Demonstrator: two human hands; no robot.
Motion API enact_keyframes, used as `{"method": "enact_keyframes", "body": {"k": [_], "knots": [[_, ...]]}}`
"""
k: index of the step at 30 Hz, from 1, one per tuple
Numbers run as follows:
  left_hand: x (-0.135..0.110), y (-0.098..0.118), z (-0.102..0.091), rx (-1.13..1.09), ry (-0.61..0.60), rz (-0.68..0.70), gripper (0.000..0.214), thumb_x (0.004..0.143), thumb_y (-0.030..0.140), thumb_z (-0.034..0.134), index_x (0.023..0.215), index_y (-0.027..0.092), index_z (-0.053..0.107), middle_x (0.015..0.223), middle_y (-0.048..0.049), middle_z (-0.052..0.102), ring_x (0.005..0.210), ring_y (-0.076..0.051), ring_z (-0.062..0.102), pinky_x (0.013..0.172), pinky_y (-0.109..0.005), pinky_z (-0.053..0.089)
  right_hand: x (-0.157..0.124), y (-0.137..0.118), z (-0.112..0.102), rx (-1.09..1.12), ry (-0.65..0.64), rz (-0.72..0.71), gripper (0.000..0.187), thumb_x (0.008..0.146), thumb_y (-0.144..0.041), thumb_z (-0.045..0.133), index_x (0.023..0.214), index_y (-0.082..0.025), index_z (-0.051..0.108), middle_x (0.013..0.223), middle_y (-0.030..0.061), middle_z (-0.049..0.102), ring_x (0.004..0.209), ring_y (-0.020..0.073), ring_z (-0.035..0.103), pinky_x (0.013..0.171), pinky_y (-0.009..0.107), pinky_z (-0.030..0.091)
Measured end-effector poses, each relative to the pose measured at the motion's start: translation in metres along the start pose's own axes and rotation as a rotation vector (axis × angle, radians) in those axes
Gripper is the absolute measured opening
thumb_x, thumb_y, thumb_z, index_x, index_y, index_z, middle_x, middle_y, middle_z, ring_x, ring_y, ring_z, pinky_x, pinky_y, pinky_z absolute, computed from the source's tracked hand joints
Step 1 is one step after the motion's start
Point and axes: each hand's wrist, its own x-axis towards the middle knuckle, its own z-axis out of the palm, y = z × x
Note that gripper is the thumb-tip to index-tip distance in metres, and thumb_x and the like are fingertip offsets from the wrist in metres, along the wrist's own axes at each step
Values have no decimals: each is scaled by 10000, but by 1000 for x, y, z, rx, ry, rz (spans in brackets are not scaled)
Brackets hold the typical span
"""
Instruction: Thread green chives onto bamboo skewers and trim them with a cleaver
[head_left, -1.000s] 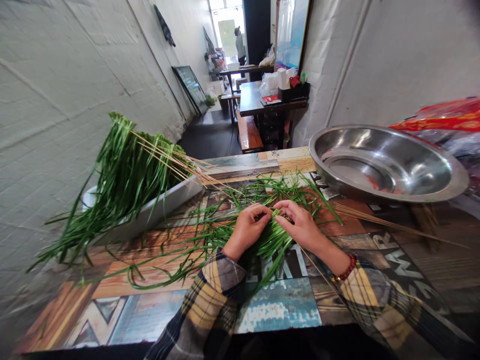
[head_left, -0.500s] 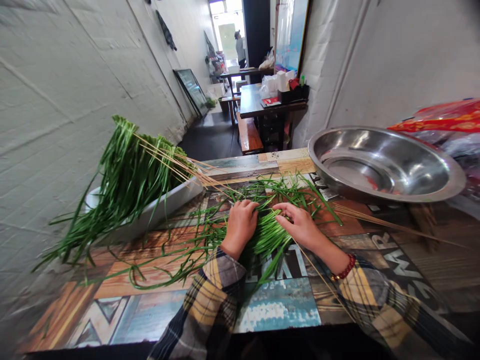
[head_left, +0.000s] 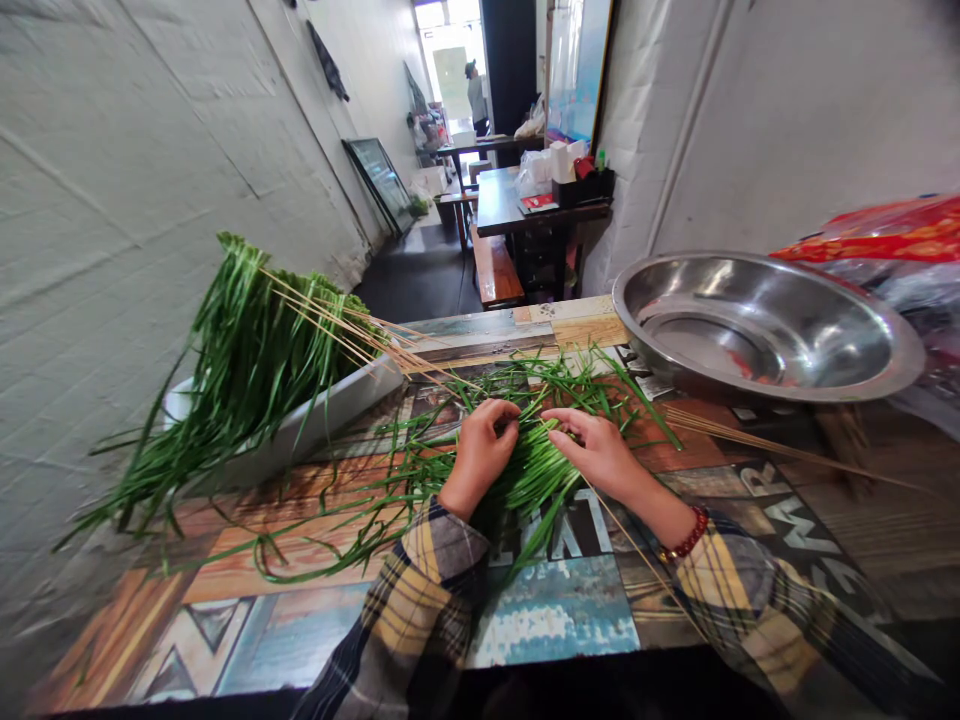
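Cut green garlic chives [head_left: 544,465] lie in a loose bundle on the table between and under my hands. My left hand [head_left: 484,455] is curled at the bundle's left side, thumb close to the forefinger; what its fingers grip is hidden. My right hand [head_left: 592,450] is at the right side, fingers bent in a pinch around a thin bamboo skewer [head_left: 637,550], which passes under the palm and runs back toward my right sleeve. The fingertips of both hands are a small gap apart over the chives.
A white tray [head_left: 315,435] at left carries skewered chives, their sticks [head_left: 352,330] pointing right. Loose chive blades [head_left: 322,550] straggle over the table. At right are a steel basin [head_left: 765,330], more skewers [head_left: 750,435] and a red plastic bag [head_left: 877,230]. A person [head_left: 476,95] stands far back.
My left hand's thumb and forefinger have opened into a rounder curl. The right hand stays almost in place. The whole view has shifted slightly.
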Motion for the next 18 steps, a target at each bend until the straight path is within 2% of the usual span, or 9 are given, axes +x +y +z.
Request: {"method": "enact_keyframes", "body": {"k": [4, 9, 15, 18], "knots": [[-2, 3, 1, -78, -42, -29, 192, 823, 169, 545, 954, 186, 685, 935, -51, 710, 878, -175, 636, 806, -294, 476, 0, -1, -1, 27, 1, -3, 272, 829, -268, 537, 1053, -175, 661, 878, 39, 699, 763, 154, 619, 676, 264, 474], [-2, 6, 0, -84, -82, -30, 227, 874, 308, 532, 923, 189, 719, 918, -64, 722, 859, -186, 645, 791, -300, 478, -1, -4, -1, 22, 17, -31, 256, 833, -270, 539, 1038, -184, 664, 815, 21, 689, 708, 142, 603, 652, 257, 462], [-3, 10, -1, -32, -73, -4, 214, 870, 278, 538, 820, 182, 723, 775, -46, 678, 747, -162, 606, 705, -271, 449, -2, -6, -2, 46, 16, -41, 239, 829, -259, 538, 1020, -190, 664, 866, 27, 703, 734, 143, 618, 677, 262, 474], [-3, 11, -1, -72, -40, 5, 148, 838, 227, 573, 838, 183, 715, 772, -36, 668, 731, -151, 595, 688, -260, 440, -2, -4, -1, 40, 21, -42, 246, 827, -267, 538, 1025, -191, 663, 855, 30, 706, 726, 146, 620, 663, 261, 480]]}}
